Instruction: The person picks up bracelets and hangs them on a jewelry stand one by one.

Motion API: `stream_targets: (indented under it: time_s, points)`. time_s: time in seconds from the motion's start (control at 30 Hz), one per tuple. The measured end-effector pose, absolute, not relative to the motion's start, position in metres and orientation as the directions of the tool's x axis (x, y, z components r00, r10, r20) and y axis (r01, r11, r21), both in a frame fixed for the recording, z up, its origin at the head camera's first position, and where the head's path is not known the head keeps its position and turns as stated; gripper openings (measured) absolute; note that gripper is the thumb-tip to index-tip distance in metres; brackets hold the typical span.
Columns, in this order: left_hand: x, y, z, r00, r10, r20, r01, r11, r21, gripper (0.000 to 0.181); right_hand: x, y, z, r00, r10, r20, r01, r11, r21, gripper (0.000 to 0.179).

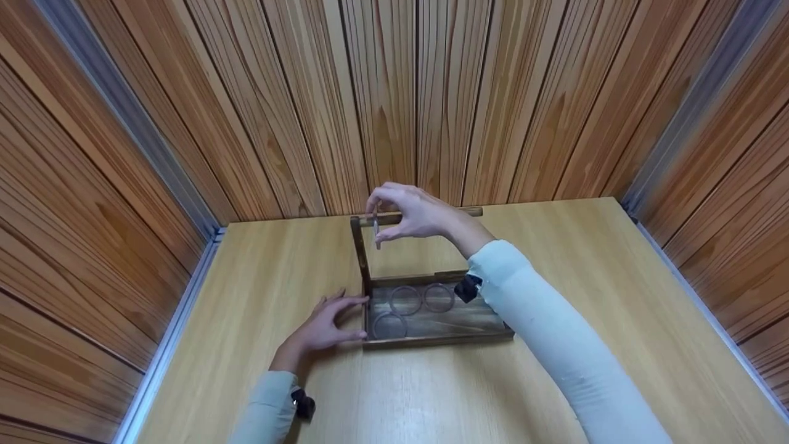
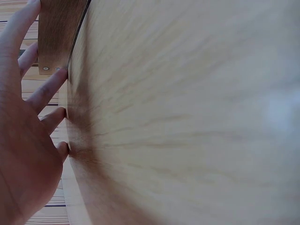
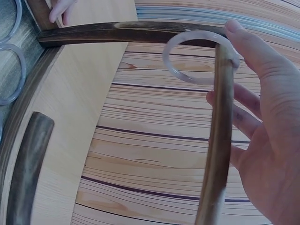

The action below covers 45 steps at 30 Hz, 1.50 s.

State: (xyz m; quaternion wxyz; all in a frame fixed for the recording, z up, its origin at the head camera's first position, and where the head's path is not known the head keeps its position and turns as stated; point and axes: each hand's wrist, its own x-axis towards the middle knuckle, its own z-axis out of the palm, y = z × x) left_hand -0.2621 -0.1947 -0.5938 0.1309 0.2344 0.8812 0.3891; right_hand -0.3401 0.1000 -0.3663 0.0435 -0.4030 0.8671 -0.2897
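My right hand [image 1: 410, 213] pinches a clear bangle [image 3: 180, 74] between thumb and fingers, close to the left end of the stand's raised bar [image 3: 219, 131]. In the right wrist view the ring loops around that bar, near where it meets the upright post [image 1: 360, 253]. Below, the stand's dark wooden tray [image 1: 444, 339] holds three more clear bangles [image 1: 405, 300] lying flat on its left half. My left hand [image 1: 323, 324] rests at the tray's left end, fingers spread, with thumb and fingertip against the end wall.
A short dark wooden piece [image 3: 30, 164] shows along the tray's back edge. The light wood table [image 1: 277, 265] is bordered by plank walls [image 1: 394, 92] behind and at both sides, with metal rails [image 1: 172, 339] in the corners. A black wrist camera [image 1: 468, 288] overlaps the tray's right part.
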Motion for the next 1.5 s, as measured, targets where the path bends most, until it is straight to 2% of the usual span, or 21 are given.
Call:
stream_targets:
  time_s: [0.33,0.67,0.93,1.27,1.5]
  points:
    - [-0.263,-0.194,-0.590,-0.858,0.511,-0.049,0.305,0.585,0.751,0.078,-0.339,0.104,-0.364,-0.677,-0.716,0.171,-0.671,0.505,-0.542,0.053]
    - [-0.259,-0.195,-0.587,-0.855,0.515,-0.054,0.303,0.581,0.755,0.079,-0.332,0.113,-0.367,-0.654,-0.724,0.218,-0.719,0.505,-0.478,0.056]
    - [-0.256,-0.194,-0.589,-0.853,0.520,-0.045,0.309,0.573,0.759,0.080,-0.325,0.121,-0.369,-0.631,-0.722,0.284,-0.749,0.472,-0.465,0.049]
    - [-0.256,-0.193,-0.590,-0.854,0.520,-0.040,0.309,0.565,0.765,0.078,-0.316,0.135,-0.372,-0.639,-0.700,0.318,-0.756,0.495,-0.429,0.046]
    - [-0.255,-0.192,-0.592,-0.851,0.524,-0.045,0.307,0.565,0.766,0.078,-0.311,0.147,-0.375,-0.606,-0.715,0.349,-0.788,0.476,-0.391,0.046]
